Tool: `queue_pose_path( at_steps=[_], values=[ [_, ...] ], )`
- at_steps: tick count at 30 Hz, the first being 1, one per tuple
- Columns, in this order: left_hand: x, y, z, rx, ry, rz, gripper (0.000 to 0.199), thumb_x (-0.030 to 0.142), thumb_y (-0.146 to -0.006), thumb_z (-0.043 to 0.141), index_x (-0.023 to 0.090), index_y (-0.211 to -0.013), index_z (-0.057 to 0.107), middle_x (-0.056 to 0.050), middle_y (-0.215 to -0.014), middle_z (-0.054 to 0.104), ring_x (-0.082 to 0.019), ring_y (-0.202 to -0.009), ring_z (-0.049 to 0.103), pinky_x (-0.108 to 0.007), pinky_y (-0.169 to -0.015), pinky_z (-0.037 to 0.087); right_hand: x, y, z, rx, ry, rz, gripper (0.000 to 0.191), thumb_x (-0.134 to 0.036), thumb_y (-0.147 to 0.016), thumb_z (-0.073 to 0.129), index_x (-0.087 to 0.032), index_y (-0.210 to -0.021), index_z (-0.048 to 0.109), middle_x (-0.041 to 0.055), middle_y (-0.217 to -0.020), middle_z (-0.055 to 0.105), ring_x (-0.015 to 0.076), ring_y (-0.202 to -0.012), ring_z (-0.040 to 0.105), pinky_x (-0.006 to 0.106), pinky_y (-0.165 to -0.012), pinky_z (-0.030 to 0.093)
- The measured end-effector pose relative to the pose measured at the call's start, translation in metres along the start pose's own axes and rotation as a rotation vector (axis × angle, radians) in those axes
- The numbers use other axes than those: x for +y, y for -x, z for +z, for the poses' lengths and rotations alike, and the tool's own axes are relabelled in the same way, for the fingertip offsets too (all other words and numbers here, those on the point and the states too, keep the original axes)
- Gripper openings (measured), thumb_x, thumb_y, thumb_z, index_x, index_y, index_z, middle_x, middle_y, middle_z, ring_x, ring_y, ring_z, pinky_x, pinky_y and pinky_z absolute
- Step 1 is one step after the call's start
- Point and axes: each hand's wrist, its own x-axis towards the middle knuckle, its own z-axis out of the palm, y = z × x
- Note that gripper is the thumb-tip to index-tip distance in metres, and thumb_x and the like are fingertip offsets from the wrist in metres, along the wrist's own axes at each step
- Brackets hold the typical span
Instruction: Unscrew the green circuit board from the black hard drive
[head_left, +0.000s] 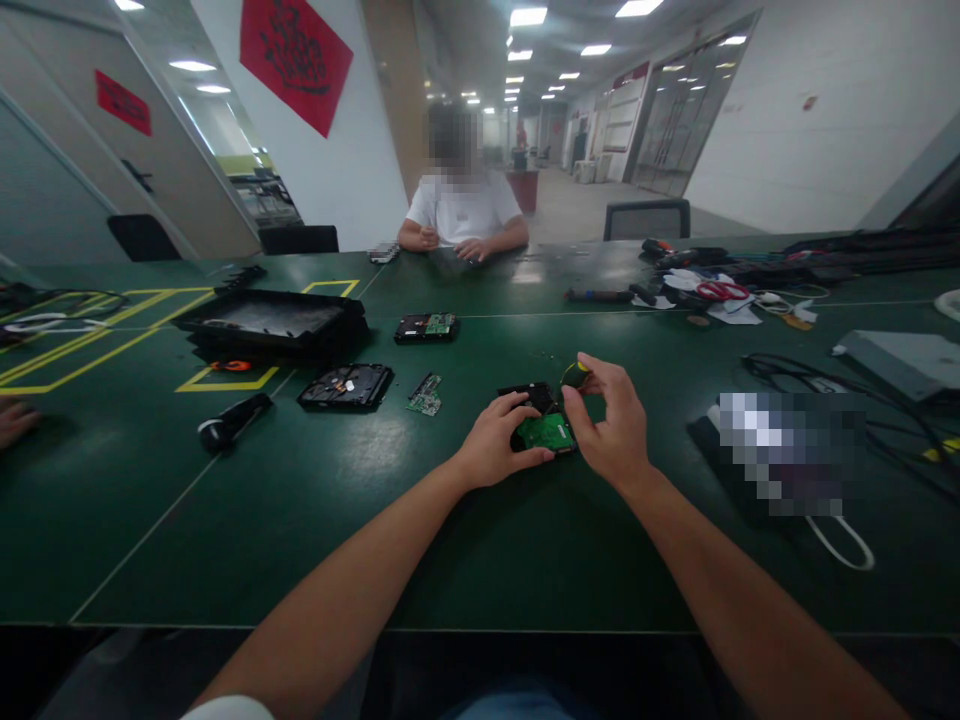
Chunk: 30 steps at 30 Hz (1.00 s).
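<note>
A hard drive with a green circuit board [547, 432] lies on the dark green table in front of me. My left hand [499, 440] grips its left side, fingers over the top edge and thumb along the near edge. My right hand [611, 420] is closed round a small screwdriver with a yellow and black handle [575, 375], above the drive's right part; its tip is too small to make out. Left of my hands lie a loose circuit board [427, 395], an open-looking black drive [346, 386] and, farther back, another drive [426, 327].
Black trays [274, 320] and a black handheld tool [235, 423] are at the left. A person in a white shirt [465, 212] sits opposite. Another hand [16, 420] shows at the far left edge. Cables, a grey box [904, 362] and a blurred object lie at the right.
</note>
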Motion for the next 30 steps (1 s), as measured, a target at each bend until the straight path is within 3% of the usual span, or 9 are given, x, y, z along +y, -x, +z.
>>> queue_pose_path(
  at_steps=[4,11,17,25,30],
  values=[
    [-0.0015,0.0003,0.0014,0.0,0.003,-0.008,0.066,0.058,-0.081,0.083,0.024,-0.135,0.065,-0.016,-0.157,0.05,-0.037,-0.148,0.046,-0.058,-0.123,0.039,0.0009,0.0012,0.0012,-0.027,-0.037,0.026,0.048,-0.029,-0.103,0.056,-0.032,-0.15,0.048,0.0102,-0.137,0.066,0.0271,-0.113,0.07,0.052,-0.098,0.062],
    [-0.0025,-0.0002,0.0013,0.006,-0.01,0.007,0.066,0.058,-0.081,0.083,0.023,-0.135,0.066,-0.016,-0.156,0.052,-0.036,-0.147,0.046,-0.056,-0.123,0.04,0.0,-0.0013,-0.001,0.023,0.008,-0.023,0.047,-0.03,-0.098,0.067,-0.031,-0.143,0.056,0.0094,-0.123,0.067,0.0256,-0.102,0.071,0.047,-0.088,0.064],
    [0.001,-0.0003,-0.0007,-0.001,-0.006,-0.004,0.066,0.058,-0.081,0.082,0.023,-0.135,0.066,-0.017,-0.156,0.051,-0.036,-0.148,0.046,-0.056,-0.123,0.039,0.0017,0.0014,0.0009,-0.021,-0.06,0.025,0.047,-0.027,-0.103,0.056,-0.031,-0.15,0.05,0.0103,-0.137,0.066,0.0267,-0.113,0.071,0.051,-0.099,0.061],
    [-0.001,0.0005,0.0002,-0.001,0.001,-0.002,0.065,0.058,-0.081,0.083,0.025,-0.135,0.065,-0.015,-0.157,0.05,-0.037,-0.148,0.045,-0.058,-0.123,0.038,0.0011,0.0005,-0.0006,0.024,-0.003,-0.003,0.043,-0.032,-0.101,0.062,-0.032,-0.143,0.056,0.0093,-0.126,0.066,0.0255,-0.104,0.07,0.048,-0.091,0.063],
    [-0.001,0.0006,0.0007,0.002,-0.012,0.001,0.066,0.059,-0.082,0.081,0.023,-0.135,0.066,-0.016,-0.156,0.051,-0.036,-0.148,0.046,-0.056,-0.123,0.039,0.0007,0.0014,-0.0004,0.004,-0.027,0.022,0.044,-0.03,-0.104,0.056,-0.031,-0.147,0.052,0.0099,-0.132,0.066,0.0259,-0.109,0.07,0.05,-0.097,0.061]
  ],
)
